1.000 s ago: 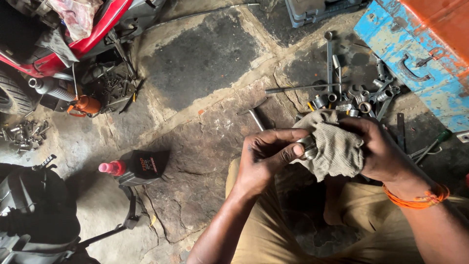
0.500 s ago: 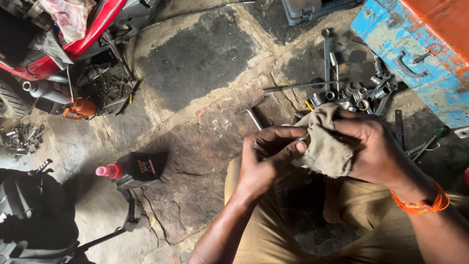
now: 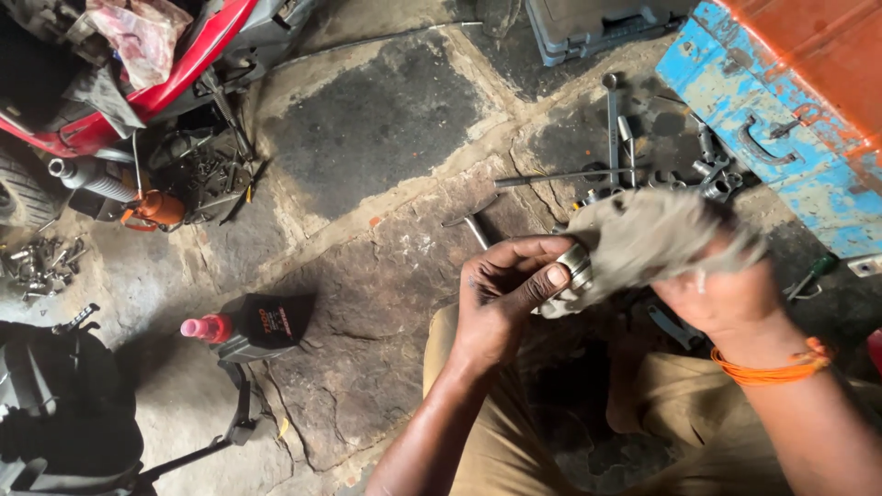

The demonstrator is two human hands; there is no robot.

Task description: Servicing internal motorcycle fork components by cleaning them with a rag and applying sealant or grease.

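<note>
Left hand (image 3: pixel 501 298) clamped, thumb and fingers, on a small metal ring part (image 3: pixel 578 264) above the knees. Right hand (image 3: pixel 726 289) closed on a grey rag (image 3: pixel 648 237) wrapped against that part (blurred). Part likely stiff, light, oily-slick; best held by its rim. Rag soft, limp. Left of the part: black oil bottle (image 3: pixel 262 323) on the stone floor (image 3: pixel 367 138). Beyond it: loose sockets (image 3: pixel 712 179), blue toolbox (image 3: pixel 781 147).

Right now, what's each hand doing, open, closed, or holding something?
Left hand: closed, fingers pinching a small metal ring part.
Right hand: closed, gripping a grey rag pressed against that part.
</note>
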